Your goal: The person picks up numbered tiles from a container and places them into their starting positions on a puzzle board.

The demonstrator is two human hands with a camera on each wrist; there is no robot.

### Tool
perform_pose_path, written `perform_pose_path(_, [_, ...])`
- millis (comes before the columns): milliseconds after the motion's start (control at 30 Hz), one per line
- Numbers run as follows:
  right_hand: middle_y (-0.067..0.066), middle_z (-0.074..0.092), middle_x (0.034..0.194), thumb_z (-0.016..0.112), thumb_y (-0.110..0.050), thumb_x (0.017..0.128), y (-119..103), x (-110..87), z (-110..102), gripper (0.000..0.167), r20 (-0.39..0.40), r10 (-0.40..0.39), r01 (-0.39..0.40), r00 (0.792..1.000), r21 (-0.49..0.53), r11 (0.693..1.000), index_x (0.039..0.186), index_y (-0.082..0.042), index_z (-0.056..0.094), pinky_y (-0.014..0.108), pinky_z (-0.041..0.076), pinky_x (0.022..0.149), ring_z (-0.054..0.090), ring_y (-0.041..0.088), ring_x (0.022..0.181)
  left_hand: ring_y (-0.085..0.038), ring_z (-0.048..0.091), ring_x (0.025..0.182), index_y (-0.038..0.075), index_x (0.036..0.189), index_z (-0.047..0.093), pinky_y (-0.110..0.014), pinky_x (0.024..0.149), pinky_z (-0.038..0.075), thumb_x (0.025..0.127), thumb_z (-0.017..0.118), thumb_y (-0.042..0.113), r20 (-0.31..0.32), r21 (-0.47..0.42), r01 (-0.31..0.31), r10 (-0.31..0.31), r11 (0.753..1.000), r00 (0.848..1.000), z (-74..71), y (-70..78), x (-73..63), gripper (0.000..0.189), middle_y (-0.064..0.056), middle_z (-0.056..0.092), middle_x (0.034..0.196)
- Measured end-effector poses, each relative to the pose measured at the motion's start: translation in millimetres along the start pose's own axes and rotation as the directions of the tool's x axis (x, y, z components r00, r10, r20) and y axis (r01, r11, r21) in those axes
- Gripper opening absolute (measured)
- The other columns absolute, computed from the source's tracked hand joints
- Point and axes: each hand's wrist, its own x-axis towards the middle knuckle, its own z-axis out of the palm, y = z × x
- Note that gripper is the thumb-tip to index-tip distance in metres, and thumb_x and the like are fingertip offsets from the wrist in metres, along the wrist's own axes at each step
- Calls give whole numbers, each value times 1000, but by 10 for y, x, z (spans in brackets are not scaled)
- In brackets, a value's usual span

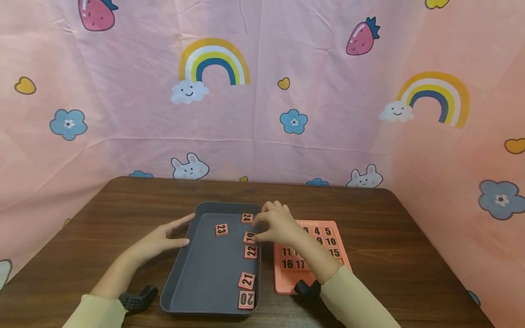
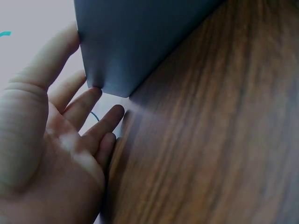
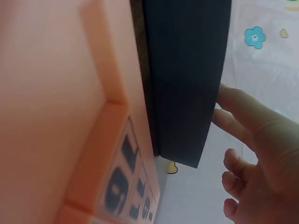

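A dark grey tray [image 1: 205, 273] holds several pink number tiles. My left hand [image 1: 157, 243] rests its thumb and fingertips against the tray's left wall; the left wrist view shows the fingers extended along the wall [image 2: 121, 42]. My right hand [image 1: 279, 223] reaches over the right wall, its thumb at tile 19 [image 1: 248, 237] and its index finger a little apart from the thumb. Tile 24 [image 1: 247, 217] lies just behind and tile 22 [image 1: 250, 251] just in front. In the right wrist view, the tray wall [image 3: 187, 84] hides the tips of the right hand's [image 3: 266, 144] thumb and index finger.
Right of the tray lies a pink number board [image 1: 285, 282] with tiles in rows, partly under the right forearm. Tile 23 [image 1: 221, 229], tile 21 [image 1: 247, 280] and tile 20 [image 1: 246, 299] also lie in the tray. A patterned cloth [image 1: 262, 109] hangs behind the wooden table [image 1: 135, 205].
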Motion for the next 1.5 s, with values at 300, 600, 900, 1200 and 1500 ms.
perform_pose_path(300, [-4, 50, 106, 83, -45, 70, 16, 183, 80, 33, 94, 46, -39, 995, -74, 997, 100, -32, 74, 36, 30, 80, 39, 16, 99, -46, 20, 137, 19, 151, 32, -68, 99, 27, 91, 66, 26, 0, 13, -2, 2, 1000, 1000, 1, 18, 11, 69, -20, 29, 151])
perform_pose_path(600, [-4, 50, 113, 85, -44, 68, 7, 278, 129, 25, 153, 124, -111, 980, -88, 990, 89, -34, 75, 38, 30, 85, 39, 17, 104, -47, 23, 136, 17, 151, 32, -66, 99, 29, 91, 67, 25, -9, 33, 2, -2, 999, 1000, -15, 21, 1, 70, -23, 32, 149])
perform_pose_path(900, [-4, 52, 109, 86, -43, 67, -80, 308, 133, 20, 187, 174, -149, 967, -139, 979, 78, -34, 73, 38, 31, 82, 40, 18, 99, -49, 21, 136, 14, 151, 31, -69, 98, 26, 92, 66, 22, 1, 19, -8, 8, 1000, 1000, -1, 10, 13, 70, -24, 31, 149])
perform_pose_path(1200, [-3, 53, 104, 86, -42, 67, -82, 300, 135, 21, 152, 153, -137, 976, -111, 984, 77, -28, 74, 38, 32, 81, 41, 18, 97, -49, 19, 137, 17, 151, 31, -70, 98, 26, 91, 67, 27, 1, 38, 3, -3, 999, 1000, -9, 19, 12, 71, -22, 29, 151])
perform_pose_path(1500, [0, 51, 110, 85, -43, 68, -121, 171, 71, 24, -3, 154, -154, 988, -78, 985, 79, -26, 73, 41, 30, 85, 40, 22, 103, -48, 19, 137, 15, 151, 31, -69, 98, 26, 91, 66, 25, 6, 17, 14, -14, 1000, 1000, -7, 32, 8, 70, -23, 29, 151])
